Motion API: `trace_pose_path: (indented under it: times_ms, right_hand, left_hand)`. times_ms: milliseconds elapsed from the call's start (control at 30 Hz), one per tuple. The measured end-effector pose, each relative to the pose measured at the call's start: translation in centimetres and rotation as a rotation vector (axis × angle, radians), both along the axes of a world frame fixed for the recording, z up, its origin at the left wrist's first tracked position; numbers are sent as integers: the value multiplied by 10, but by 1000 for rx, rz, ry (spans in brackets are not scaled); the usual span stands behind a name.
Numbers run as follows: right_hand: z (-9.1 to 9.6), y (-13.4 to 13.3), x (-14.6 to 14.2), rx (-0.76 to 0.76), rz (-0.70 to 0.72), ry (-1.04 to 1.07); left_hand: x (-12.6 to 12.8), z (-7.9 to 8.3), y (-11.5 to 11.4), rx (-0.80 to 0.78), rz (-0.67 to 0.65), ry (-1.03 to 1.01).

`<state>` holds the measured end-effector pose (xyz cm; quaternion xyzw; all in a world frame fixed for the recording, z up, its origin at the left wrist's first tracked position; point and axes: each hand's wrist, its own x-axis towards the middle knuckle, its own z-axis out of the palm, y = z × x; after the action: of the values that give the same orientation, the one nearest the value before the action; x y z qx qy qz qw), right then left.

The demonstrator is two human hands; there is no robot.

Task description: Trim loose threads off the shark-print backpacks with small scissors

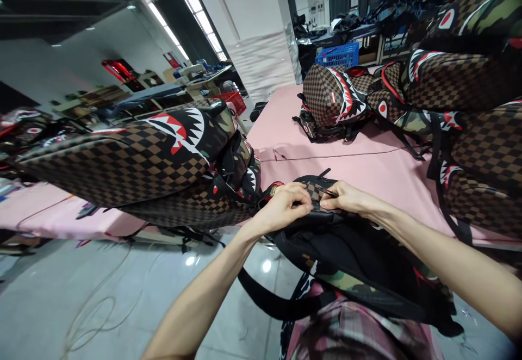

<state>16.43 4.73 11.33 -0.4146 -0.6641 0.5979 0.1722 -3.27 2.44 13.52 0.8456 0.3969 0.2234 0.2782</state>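
Note:
A black and brown checkered backpack (350, 262) with camouflage trim lies half on my lap, half on the edge of the pink table (326, 148). My left hand (285, 202) is closed, pinching the backpack's top edge. My right hand (346, 197) is closed too, gripping the same edge right beside it, and a thin dark tool shows between its fingers. The two hands almost touch. A black strap (277, 305) hangs down from the backpack.
A stack of shark-mouth checkered backpacks (142, 164) lies at the left, and more are piled at the right (468, 104) and far middle (334, 99). A blue crate (338, 55) and a red basket (234, 101) stand behind. Grey glossy floor (81, 295) lies below.

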Motion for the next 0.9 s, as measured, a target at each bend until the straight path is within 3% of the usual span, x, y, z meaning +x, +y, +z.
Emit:
trace_pose_path:
  times_ms: [233,467,533,600,700,800,900]
  right_hand:
    - [-1,4,-3,1,-20,5]
    - [-8,4,-1,51,-14,79]
    - [-9,4,2,88,-39,84]
    - [-8,3,9,124,-92,80]
    - [-8,-2,22,172,-181,69]
    - [-9,-10,30,231,-223,90]
    - [-8,-18,29,241,-215,100]
  left_hand:
    - [0,-7,10,-94,34,-7]
    - [2,1,17,-143,-15,96]
    - [6,3,8,-3,77,114]
    - [12,1,-9,232,251,128]
    - [20,-12,-41,509,403,157]
    - [26,-30,-64,637,461,160]
    - [24,-38,-73,636,531,78]
